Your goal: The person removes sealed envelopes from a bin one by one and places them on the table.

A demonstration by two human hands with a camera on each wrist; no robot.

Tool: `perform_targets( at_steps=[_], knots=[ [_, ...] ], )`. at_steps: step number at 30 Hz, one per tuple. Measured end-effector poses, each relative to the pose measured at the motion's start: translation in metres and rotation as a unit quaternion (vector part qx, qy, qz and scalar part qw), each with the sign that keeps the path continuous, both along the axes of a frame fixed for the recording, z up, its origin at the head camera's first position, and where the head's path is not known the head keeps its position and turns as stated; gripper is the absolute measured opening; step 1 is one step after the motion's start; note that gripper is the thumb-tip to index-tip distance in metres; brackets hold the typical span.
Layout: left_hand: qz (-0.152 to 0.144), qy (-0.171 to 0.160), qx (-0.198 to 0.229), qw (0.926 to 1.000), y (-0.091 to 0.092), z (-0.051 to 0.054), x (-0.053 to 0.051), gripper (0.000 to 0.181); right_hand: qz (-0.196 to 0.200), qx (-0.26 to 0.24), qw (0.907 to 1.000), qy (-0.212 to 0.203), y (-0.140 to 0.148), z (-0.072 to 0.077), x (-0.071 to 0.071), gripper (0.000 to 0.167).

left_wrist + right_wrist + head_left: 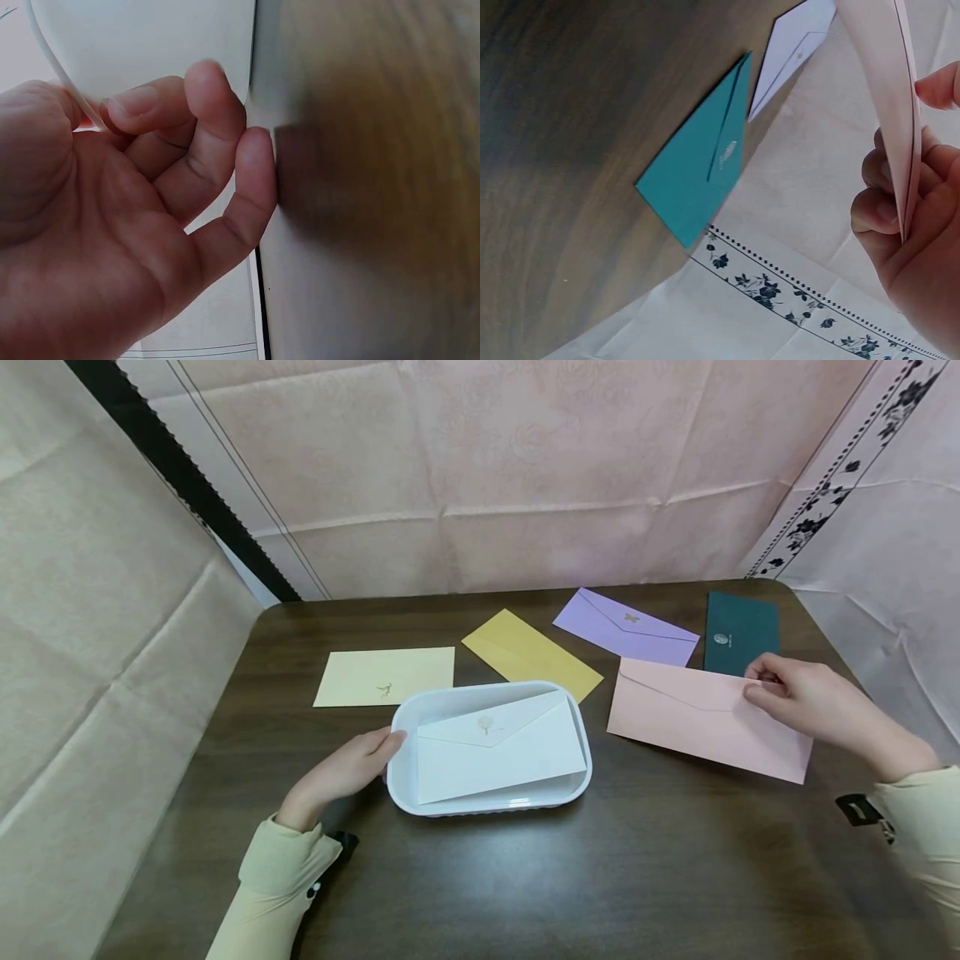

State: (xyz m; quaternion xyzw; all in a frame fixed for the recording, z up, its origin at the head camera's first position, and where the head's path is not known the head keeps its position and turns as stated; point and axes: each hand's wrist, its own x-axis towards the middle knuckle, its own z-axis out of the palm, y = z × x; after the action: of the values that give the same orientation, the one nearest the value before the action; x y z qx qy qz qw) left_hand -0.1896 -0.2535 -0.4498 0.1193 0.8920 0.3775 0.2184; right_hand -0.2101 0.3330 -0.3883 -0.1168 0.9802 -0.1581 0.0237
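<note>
My left hand [347, 769] grips the left rim of a white plastic tray [401, 777]; in the left wrist view its thumb is over the rim and its fingers curl beneath. Inside the tray lies a white envelope [502, 756] with a small tree mark on its flap. On the right, my right hand [825, 706] pinches the upper right edge of a pink envelope [697, 727]. The right wrist view shows this pink envelope [892, 97] seen almost edge-on, raised off the table between thumb and fingers. A dark green envelope [742, 631] lies just behind it.
Behind the tray lie a cream envelope [390, 677], a yellow envelope [528, 652] and a purple envelope [630, 625]. They rest on a dark wooden table [480, 893]. Pale cloth [525, 460] hangs behind the table's back edge and along both sides.
</note>
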Motion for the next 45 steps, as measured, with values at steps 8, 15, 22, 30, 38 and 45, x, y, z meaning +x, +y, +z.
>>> perform_targets(
  at_steps=[8,15,22,30,38,45],
  knots=[
    [-0.003,-0.002,0.000,1.0000,0.000,0.000,-0.001,0.047,0.011,-0.005,0.9998,-0.016,0.005,-0.011,-0.002,0.029],
    [0.000,-0.004,0.000,1.0000,-0.001,0.000,-0.001,0.044,0.013,-0.002,0.9989,-0.045,0.004,-0.020,-0.007,0.037],
    [0.000,-0.004,-0.001,1.0000,-0.003,0.003,0.001,0.046,0.023,0.005,0.9983,-0.054,0.003,-0.030,-0.013,0.040],
    [-0.004,0.004,0.018,0.9998,-0.003,0.004,0.002,0.051,0.029,0.009,0.9980,-0.055,0.007,-0.042,-0.015,0.038],
    [-0.001,0.000,0.020,0.9998,-0.002,0.005,0.003,0.049,0.042,0.009,0.9972,-0.061,0.008,-0.054,-0.014,0.031],
    [-0.003,0.004,0.018,0.9998,-0.002,0.003,0.002,0.049,0.043,-0.022,0.9964,-0.070,0.007,-0.061,-0.012,0.025]
  ],
)
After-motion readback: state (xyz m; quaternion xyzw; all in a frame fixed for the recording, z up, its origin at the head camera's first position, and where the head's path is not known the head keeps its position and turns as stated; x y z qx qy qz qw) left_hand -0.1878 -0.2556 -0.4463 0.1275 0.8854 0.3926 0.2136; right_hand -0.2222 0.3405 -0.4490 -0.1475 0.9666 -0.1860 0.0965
